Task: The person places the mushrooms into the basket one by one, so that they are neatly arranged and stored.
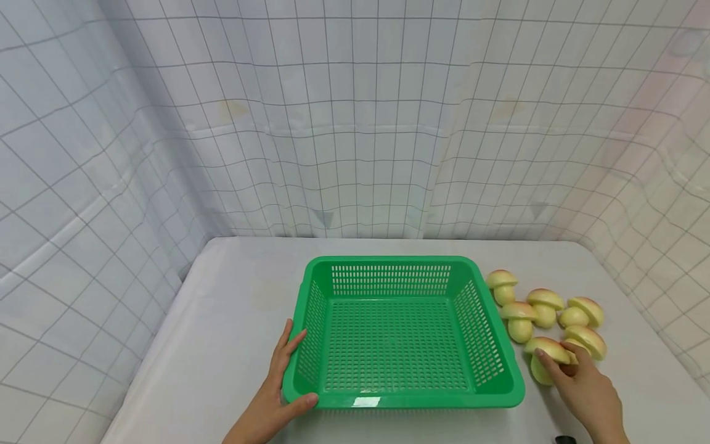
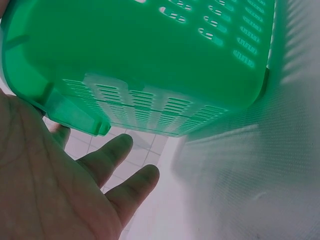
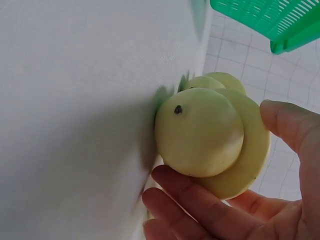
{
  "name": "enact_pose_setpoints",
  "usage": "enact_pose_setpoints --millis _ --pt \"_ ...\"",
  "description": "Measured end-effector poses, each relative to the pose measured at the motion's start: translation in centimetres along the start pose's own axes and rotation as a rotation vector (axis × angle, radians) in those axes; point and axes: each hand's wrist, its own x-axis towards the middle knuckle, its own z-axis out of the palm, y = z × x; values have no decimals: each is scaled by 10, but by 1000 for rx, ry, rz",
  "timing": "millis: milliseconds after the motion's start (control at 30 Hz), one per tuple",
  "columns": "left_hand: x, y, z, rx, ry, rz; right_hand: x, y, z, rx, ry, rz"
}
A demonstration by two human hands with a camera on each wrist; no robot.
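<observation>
A green perforated plastic basket [image 1: 396, 345] stands in the middle of the table. My left hand [image 1: 273, 388] rests at its near left corner, thumb on the front rim and index finger over the left rim. In the left wrist view the other fingers [image 2: 107, 157] stretch out loosely beside the basket wall. To the right of the basket lie several yellow artificial mushrooms [image 1: 519, 320] with reddish cap tops. My right hand [image 1: 590, 388] grips the nearest mushroom [image 3: 197, 132], thumb on one side of its cap and fingers on the other; it looks to be at the table surface.
The white table [image 1: 233, 345] is backed by white curtains [image 1: 377, 154] with a dark grid. A small black object [image 1: 566, 439] shows at the bottom edge, below the right hand. Two mushrooms sit close against the basket's right side.
</observation>
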Motion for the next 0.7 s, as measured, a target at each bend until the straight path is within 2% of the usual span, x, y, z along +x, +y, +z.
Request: enact_pose_setpoints --millis 100,500,700 --pt "0 0 0 -4 3 14 0 2 1 16 8 25" --pt "0 -1 0 -35 0 1 -8 4 2 61 92 85" --pt "0 0 1 -34 4 24 -16 1 -4 69 159 71"
